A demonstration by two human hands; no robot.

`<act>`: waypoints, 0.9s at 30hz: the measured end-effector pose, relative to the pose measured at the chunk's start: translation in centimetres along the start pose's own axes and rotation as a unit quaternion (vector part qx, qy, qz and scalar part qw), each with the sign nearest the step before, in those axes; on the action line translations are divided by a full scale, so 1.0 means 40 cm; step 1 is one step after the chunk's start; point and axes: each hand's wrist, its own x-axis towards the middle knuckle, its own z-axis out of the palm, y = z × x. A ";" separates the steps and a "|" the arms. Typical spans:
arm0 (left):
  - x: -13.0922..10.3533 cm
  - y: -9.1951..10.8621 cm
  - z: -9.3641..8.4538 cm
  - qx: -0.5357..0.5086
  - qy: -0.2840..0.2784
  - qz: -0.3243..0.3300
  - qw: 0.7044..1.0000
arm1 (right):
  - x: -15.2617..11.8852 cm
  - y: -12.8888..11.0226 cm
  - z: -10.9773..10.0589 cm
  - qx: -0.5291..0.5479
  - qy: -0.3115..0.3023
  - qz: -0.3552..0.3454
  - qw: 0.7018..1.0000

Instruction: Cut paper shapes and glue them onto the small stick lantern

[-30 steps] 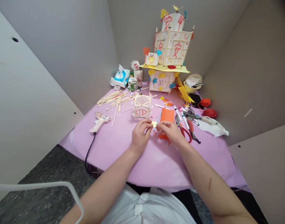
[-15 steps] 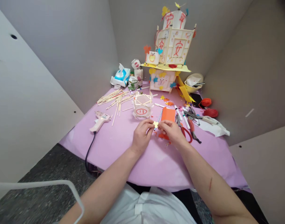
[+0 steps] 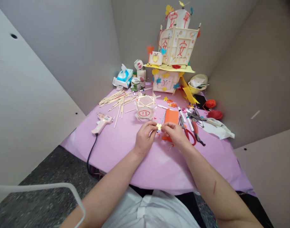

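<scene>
A small yellow paper cutout point(image 3: 158, 126), flower- or butterfly-shaped, is pinched between my two hands. My left hand point(image 3: 145, 136) grips its left side with closed fingertips. On its right side, my right hand point(image 3: 175, 133) holds it in a similar pinch. Just beyond my hands stands a small lantern point(image 3: 145, 107) of sticks and white paper, with a red pig-snout drawing on its front. An orange paper sheet point(image 3: 171, 116) lies behind my right hand, and orange scraps point(image 3: 167, 138) lie under it.
A glue gun point(image 3: 102, 123) with a black cord lies left, near a pile of wooden sticks point(image 3: 116, 98). Red-handled scissors point(image 3: 190, 136), pliers point(image 3: 198, 134) and markers point(image 3: 188, 122) lie right. A tall decorated paper tower point(image 3: 175, 47) stands at the back, with red yarn point(image 3: 214, 114) to its right.
Almost nothing differs. Both hands keep their pinch on the yellow cutout, and the whole view has shifted very slightly.
</scene>
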 end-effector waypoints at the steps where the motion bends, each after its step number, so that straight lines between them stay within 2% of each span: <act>1: 0.000 0.000 0.000 0.000 -0.001 0.001 1.000 | 0.001 0.002 -0.001 0.004 -0.001 0.000 1.000; 11: -0.001 -0.002 0.002 -0.004 0.005 0.001 1.000 | 0.005 0.012 -0.004 0.015 -0.040 0.002 0.999; 13: -0.001 -0.001 0.001 -0.020 0.005 -0.020 1.000 | 0.007 0.013 -0.005 0.017 -0.038 -0.001 0.999; 16: 0.003 0.000 0.002 -0.080 0.017 -0.103 0.991 | 0.011 0.015 -0.010 0.028 -0.030 -0.024 0.999; 18: 0.009 -0.001 0.003 -0.153 0.033 -0.189 0.970 | 0.013 0.016 -0.011 0.031 -0.020 -0.050 0.998; 22: 0.020 -0.008 0.005 -0.306 0.048 -0.349 0.885 | 0.017 0.022 -0.006 -0.001 0.009 -0.117 0.993; 24: 0.023 -0.012 0.007 -0.348 0.049 -0.385 0.853 | 0.017 0.027 -0.001 -0.021 0.010 -0.142 0.990; 27: 0.024 -0.018 0.008 -0.393 0.050 -0.409 0.822 | 0.015 0.034 0.005 -0.045 0.003 -0.156 0.987</act>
